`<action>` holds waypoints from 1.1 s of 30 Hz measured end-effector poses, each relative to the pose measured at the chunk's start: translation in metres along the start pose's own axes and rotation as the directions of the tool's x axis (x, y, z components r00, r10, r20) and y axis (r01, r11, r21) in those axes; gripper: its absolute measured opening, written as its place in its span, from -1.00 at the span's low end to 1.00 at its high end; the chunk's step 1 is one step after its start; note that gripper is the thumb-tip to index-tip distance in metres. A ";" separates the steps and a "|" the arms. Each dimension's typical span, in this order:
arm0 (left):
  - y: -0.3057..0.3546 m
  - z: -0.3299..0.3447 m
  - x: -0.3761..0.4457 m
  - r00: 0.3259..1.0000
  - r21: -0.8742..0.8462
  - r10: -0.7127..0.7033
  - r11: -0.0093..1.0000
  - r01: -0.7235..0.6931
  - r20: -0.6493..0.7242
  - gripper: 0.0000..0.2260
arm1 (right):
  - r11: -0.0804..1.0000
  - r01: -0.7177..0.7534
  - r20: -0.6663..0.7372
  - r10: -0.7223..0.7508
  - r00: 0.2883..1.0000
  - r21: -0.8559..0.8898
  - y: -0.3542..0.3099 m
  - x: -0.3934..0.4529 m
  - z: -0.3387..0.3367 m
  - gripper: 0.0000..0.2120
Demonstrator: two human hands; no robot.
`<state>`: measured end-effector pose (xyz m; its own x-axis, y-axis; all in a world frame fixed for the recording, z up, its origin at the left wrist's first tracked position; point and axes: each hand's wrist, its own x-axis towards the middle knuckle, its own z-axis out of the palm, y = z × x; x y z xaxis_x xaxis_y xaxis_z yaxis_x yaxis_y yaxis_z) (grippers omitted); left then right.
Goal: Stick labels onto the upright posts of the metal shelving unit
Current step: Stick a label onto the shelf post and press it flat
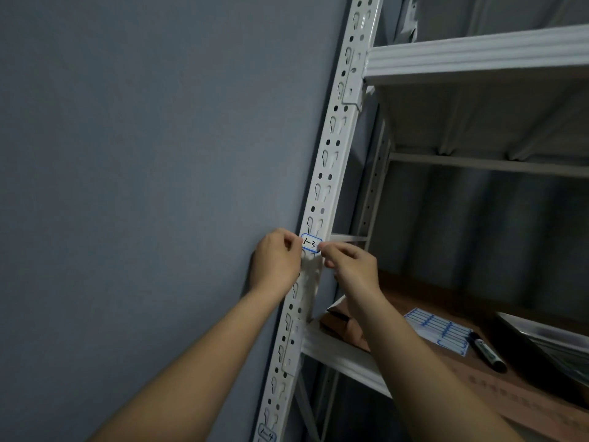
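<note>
On the front upright post (331, 161), a label marked 1-4 (267, 434) is already stuck low down; left hand (276, 261) and right hand (349, 266) each pinch an edge of label 1-3 (311, 243), apparently mid-application; the label sheet (439, 333) suggests more remain.

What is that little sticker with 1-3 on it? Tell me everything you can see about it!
The sticker is a small white paper-looking label with a blue border and rounded corners. "1-3" is handwritten on it in dark ink. It sits tilted slightly against the front face of the white metal post, over its slots. The left hand pinches its left edge and the right hand pinches its right edge. Whether it is fully stuck down cannot be told.
</note>
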<state>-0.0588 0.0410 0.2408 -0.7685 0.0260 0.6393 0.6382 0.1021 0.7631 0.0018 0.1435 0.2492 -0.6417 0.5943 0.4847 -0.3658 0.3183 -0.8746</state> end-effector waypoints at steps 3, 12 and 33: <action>-0.005 0.001 -0.003 1.000 0.051 0.011 0.999 -0.011 -0.008 -0.87 | 1.000 -0.011 0.003 0.011 1.000 -0.018 0.004 -0.003 0.001 -0.93; 0.001 0.006 0.006 0.996 0.018 0.071 0.997 -0.070 -0.048 -0.89 | 0.998 0.057 -0.051 -0.056 0.997 0.020 -0.009 0.007 0.009 -0.97; 0.020 0.042 0.042 0.973 -0.070 0.001 0.997 -0.018 -0.231 -0.84 | 0.917 0.340 -0.168 -0.376 0.911 -0.211 -0.014 0.051 0.022 -0.82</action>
<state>-0.0805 0.0860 0.2785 -0.7367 -0.2039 0.6448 0.6533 0.0316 0.7564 -0.0410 0.1532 0.2864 -0.3336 0.5459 0.7686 -0.4115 0.6492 -0.6397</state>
